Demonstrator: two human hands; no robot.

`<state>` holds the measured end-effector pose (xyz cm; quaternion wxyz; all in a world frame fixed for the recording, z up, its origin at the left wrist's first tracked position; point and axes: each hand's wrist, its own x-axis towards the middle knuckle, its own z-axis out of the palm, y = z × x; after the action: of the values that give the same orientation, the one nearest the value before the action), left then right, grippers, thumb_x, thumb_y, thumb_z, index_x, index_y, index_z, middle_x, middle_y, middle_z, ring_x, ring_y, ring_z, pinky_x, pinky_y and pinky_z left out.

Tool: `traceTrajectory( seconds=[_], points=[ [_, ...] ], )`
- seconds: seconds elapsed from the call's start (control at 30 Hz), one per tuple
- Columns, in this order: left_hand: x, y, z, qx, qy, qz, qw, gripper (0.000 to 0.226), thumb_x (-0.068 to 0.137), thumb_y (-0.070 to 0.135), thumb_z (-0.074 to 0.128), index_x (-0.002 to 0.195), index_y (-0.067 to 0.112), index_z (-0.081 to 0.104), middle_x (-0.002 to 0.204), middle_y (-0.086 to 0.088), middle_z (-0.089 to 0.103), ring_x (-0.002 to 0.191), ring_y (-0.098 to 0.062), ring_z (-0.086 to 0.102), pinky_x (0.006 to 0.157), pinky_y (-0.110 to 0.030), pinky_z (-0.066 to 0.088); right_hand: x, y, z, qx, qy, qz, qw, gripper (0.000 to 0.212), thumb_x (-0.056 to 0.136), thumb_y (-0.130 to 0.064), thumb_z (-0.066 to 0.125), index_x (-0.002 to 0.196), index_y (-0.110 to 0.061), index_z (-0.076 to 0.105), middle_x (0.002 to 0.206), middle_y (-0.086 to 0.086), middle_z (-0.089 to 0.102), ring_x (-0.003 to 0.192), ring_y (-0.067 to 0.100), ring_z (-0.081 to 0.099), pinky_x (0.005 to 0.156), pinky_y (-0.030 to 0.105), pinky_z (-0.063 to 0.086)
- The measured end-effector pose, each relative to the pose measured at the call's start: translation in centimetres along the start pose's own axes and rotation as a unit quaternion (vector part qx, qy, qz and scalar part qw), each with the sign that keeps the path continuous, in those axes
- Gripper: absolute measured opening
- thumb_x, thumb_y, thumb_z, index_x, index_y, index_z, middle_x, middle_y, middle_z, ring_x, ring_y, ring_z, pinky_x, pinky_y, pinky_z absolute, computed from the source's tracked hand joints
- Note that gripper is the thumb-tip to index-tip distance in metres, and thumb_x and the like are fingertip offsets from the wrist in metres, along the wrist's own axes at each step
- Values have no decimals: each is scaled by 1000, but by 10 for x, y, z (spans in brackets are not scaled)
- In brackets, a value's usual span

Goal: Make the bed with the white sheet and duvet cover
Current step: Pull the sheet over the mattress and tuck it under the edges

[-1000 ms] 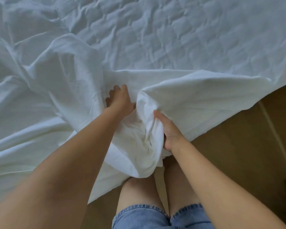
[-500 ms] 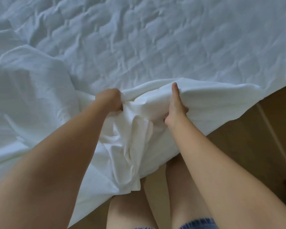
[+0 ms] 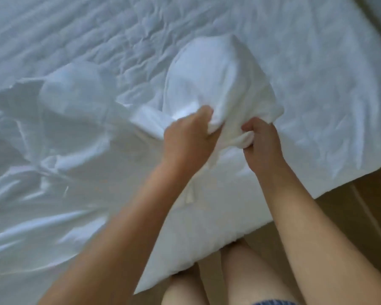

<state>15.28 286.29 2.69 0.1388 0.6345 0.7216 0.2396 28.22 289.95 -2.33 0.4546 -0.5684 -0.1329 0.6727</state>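
A crumpled white cloth, the duvet cover (image 3: 216,80), lies over the bed and billows up in a hump just beyond my hands. My left hand (image 3: 187,137) grips a bunched fold of it, fingers curled under the fabric. Close beside it, my right hand (image 3: 262,144) pinches another gathered fold. Under the cover lies the wrinkled white sheet (image 3: 317,73), spread across the mattress and hanging over the near edge. More loose folds of white cloth (image 3: 53,150) pile up at the left. The view is motion-blurred.
The bed's near edge (image 3: 317,192) runs diagonally from lower middle to the right. Brown wooden floor (image 3: 361,216) shows at the lower right. My bare legs (image 3: 240,276) stand against the bedside.
Both hands have moved away from me over the bed, carrying the gathered cloth with them. The fold that hung over the bedside now stands up as a hump on the mattress.
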Motion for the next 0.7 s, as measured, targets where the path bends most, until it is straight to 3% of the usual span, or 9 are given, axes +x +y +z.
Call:
traceTrajectory(
  seconds=[0.1, 0.2, 0.23, 0.3, 0.4, 0.47, 0.57, 0.63, 0.7],
  points=[
    [-48, -11, 61, 161, -344, -31, 925, 23, 95, 32, 47, 107, 12, 51, 111, -13, 61, 101, -33, 57, 79, -35, 37, 7, 16, -47, -257, 116, 34, 959, 20, 78, 6, 49, 87, -9, 58, 79, 7, 59, 70, 21, 57, 49, 18, 46],
    [-72, -30, 82, 212, -548, 24, 809, 40, 92, 37, 50, 122, 11, 50, 126, -10, 51, 119, -29, 47, 99, -35, 31, 12, 34, -92, -440, 152, 123, 876, 42, 82, -3, 55, 123, -4, 48, 120, 16, 51, 108, 33, 53, 89, 38, 49],
    [-68, -35, 81, 173, -561, 16, 809, 36, 89, 37, 53, 115, 13, 56, 121, -10, 55, 116, -30, 50, 94, -32, 35, 12, 34, -97, -456, 175, 99, 867, 52, 83, -5, 55, 132, -3, 40, 131, 17, 42, 118, 35, 46, 98, 43, 42],
    [-40, -43, 72, 55, -521, -47, 850, 24, 84, 32, 57, 102, 16, 63, 109, -6, 63, 104, -26, 58, 78, -26, 39, 11, 26, -84, -469, 179, -83, 861, 62, 81, -7, 54, 139, -1, 31, 140, 19, 32, 127, 35, 34, 106, 43, 32],
    [27, -69, 57, 85, -333, -47, 938, 33, 85, 33, 57, 114, 18, 60, 115, -2, 61, 108, -24, 54, 85, -32, 40, 29, 18, -26, -543, 46, -293, 785, 64, 75, -21, 58, 133, 1, 41, 135, 23, 39, 125, 37, 33, 104, 40, 24],
    [65, -92, 51, 225, -297, -48, 927, 51, 86, 46, 54, 128, 17, 49, 130, -8, 50, 120, -29, 44, 95, -42, 36, 56, 24, 15, -641, -53, -272, 716, 73, 77, -37, 63, 138, -7, 36, 144, 19, 31, 134, 34, 24, 108, 43, 19],
    [82, -125, 49, 350, -371, -211, 834, 86, 79, 66, 56, 143, 16, 28, 145, -12, 28, 134, -36, 27, 99, -57, 31, 89, 50, 39, -783, -158, -125, 589, 93, 76, -52, 63, 147, -20, 12, 150, 11, 20, 139, 29, 18, 109, 52, 18],
    [64, -152, 46, 322, -357, -329, 813, 95, 76, 62, 62, 145, 8, 24, 145, -17, 28, 132, -38, 30, 97, -53, 37, 94, 71, 31, -807, -184, -25, 561, 90, 78, -51, 63, 145, -16, 15, 147, 10, 27, 134, 30, 30, 104, 48, 29],
    [33, -182, 36, 226, -335, -399, 823, 81, 81, 51, 62, 139, 2, 37, 138, -20, 43, 124, -36, 45, 95, -43, 42, 88, 87, 19, -796, -169, 1, 581, 63, 86, -39, 56, 137, -12, 32, 140, 10, 41, 126, 32, 43, 96, 40, 38]
  ],
)
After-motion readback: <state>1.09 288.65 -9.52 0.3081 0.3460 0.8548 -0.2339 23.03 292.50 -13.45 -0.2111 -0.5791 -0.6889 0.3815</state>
